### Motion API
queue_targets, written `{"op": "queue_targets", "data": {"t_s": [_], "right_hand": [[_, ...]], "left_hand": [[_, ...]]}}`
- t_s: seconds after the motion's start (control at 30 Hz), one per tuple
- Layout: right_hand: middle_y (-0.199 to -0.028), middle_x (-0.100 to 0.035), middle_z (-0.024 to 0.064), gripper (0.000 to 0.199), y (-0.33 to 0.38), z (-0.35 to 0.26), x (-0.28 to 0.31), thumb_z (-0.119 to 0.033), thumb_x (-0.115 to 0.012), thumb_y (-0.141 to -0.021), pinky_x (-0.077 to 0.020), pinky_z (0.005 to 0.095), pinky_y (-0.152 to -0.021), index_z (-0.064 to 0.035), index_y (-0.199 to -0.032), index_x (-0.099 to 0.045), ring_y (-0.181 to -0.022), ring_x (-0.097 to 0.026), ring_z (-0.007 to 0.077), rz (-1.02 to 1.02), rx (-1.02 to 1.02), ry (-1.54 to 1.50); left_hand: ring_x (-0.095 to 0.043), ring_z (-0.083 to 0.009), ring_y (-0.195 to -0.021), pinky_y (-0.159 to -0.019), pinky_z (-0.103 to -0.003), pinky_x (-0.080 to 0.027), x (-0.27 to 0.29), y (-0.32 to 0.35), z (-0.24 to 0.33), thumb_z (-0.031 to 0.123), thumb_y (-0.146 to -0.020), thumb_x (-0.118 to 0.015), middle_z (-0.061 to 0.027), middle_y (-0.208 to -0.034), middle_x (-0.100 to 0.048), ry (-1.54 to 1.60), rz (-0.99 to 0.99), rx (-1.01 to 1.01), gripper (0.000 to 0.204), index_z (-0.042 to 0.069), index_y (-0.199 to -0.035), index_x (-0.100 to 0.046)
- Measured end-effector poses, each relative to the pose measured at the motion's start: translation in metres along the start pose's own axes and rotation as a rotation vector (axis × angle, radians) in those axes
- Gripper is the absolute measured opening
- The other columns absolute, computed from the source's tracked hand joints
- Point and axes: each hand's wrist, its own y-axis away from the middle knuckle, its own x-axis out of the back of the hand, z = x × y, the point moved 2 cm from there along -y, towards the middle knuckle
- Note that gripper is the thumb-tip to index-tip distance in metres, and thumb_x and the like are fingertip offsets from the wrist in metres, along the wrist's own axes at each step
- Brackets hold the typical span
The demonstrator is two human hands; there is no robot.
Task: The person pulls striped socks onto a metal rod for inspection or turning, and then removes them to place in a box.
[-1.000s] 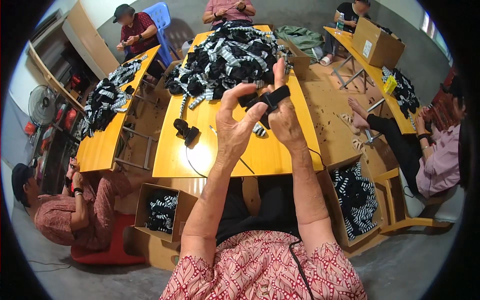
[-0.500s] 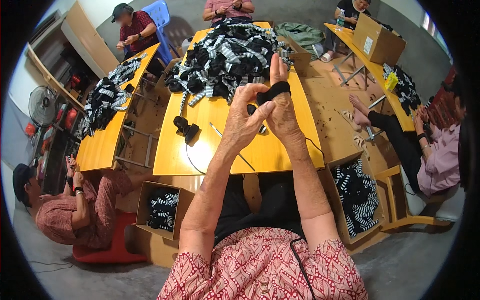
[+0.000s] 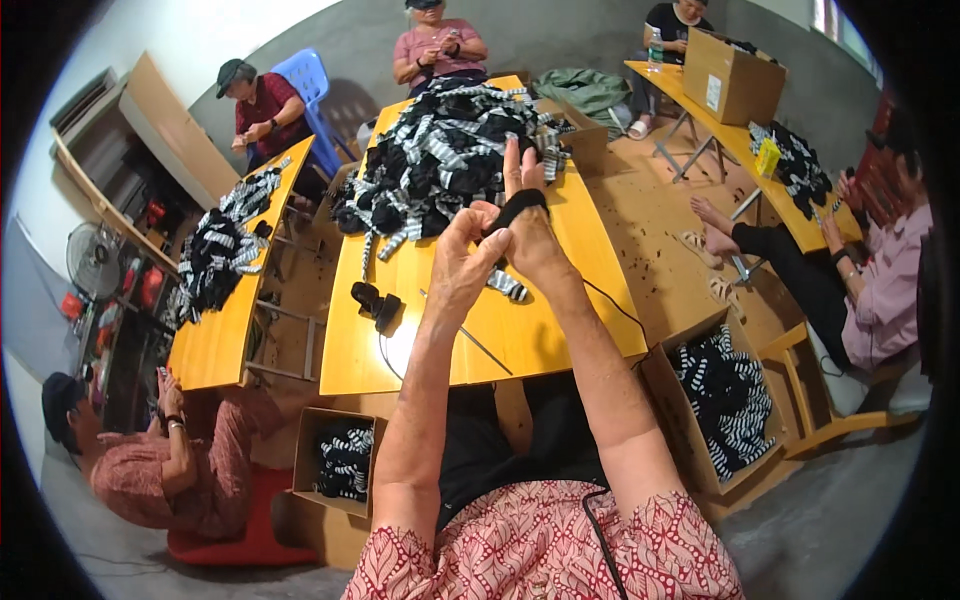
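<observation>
Both hands are raised over the yellow table (image 3: 420, 350), working one small black band (image 3: 518, 206) between them. The right hand (image 3: 533, 235) has the band stretched across it, with the forefinger standing straight up and the other fingers folded in against the cloth. The left hand (image 3: 462, 262) meets it from the side — thumb and fingertips pinched shut on the band's lower edge. The band sits in the air between the two hands, above the middle of the table and short of the big heap.

That heap (image 3: 445, 160) of black and black-and-white striped pieces covers the far half of the table. One striped piece (image 3: 508, 286) lies alone on the wood just under the hands. To the left sits a small black gadget (image 3: 375, 305), with a thin rod (image 3: 470, 335) lying near it. Cardboard boxes (image 3: 725, 400) on the floor at either side hold more striped pieces — other people sit working at the neighbouring tables.
</observation>
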Motion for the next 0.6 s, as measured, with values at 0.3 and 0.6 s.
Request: {"op": "queue_targets", "data": {"t_s": [0.3, 0.6], "right_hand": [[-0.15, -0.016, 0.0292, 0.091, -0.024, 0.002, 0.004, -0.015, -0.072, -0.08, -0.0249, 0.0524, -0.112, -0.0131, -0.152, -0.016, -0.139, -0.016, 0.0519, 0.034, 0.319, 0.294], [-0.15, -0.023, 0.0295, 0.09, -0.022, 0.026, -0.007, -0.006, -0.061, -0.084, -0.0315, 0.0386, -0.108, -0.0112, -0.154, -0.005, -0.137, -0.03, 0.0424, 0.001, 0.026, -0.264]], "left_hand": [[-0.059, -0.0126, -0.083, -0.078, -0.027, -0.047, -0.003, -0.003, 0.019, 0.012, -0.087, -0.067, -0.0029, -0.086, -0.063, -0.233, 0.0, -0.04, 0.016, -0.001, -0.095, -0.061], [-0.049, -0.0039, -0.078, -0.07, -0.019, -0.039, -0.012, -0.011, 0.017, 0.017, -0.094, -0.063, 0.0052, -0.084, -0.058, 0.112, 0.007, 0.069, 0.014, 0.003, -0.095, -0.064]]}}
